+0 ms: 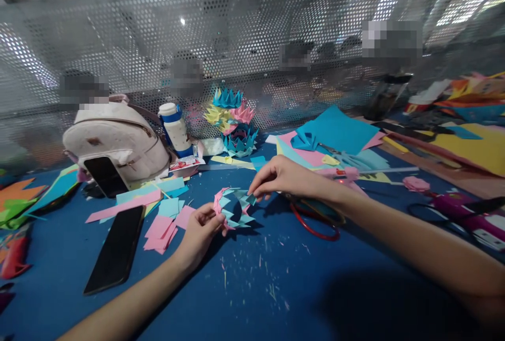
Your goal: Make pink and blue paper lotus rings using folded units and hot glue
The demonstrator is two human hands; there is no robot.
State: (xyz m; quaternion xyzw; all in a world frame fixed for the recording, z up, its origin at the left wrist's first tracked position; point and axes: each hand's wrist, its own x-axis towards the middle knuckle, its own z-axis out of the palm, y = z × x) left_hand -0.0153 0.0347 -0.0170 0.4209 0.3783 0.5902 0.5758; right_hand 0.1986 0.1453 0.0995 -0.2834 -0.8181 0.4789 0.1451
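A ring of folded pink and light-blue paper (240, 219) with pointed tips is held over the blue table. My left hand (203, 230) grips its pink left side between thumb and fingers. At its upper right edge, my right hand (270, 177) pinches a light-blue folded tip. Pink paper squares (161, 233) and light-blue squares (170, 208) lie left of my left hand. Below my right wrist are red-handled scissors (315, 228), partly hidden by the forearm. Small paper scraps are scattered in front of the ring.
A black phone (116, 249) lies at left, another phone (105, 176) leans on a white backpack (118, 138). Behind stand a bottle (175, 130) and stacked paper crowns (236, 138). Blue sheets (343, 128) and a purple tool (465, 214) are at right; a perforated metal barrier (244, 57) runs behind.
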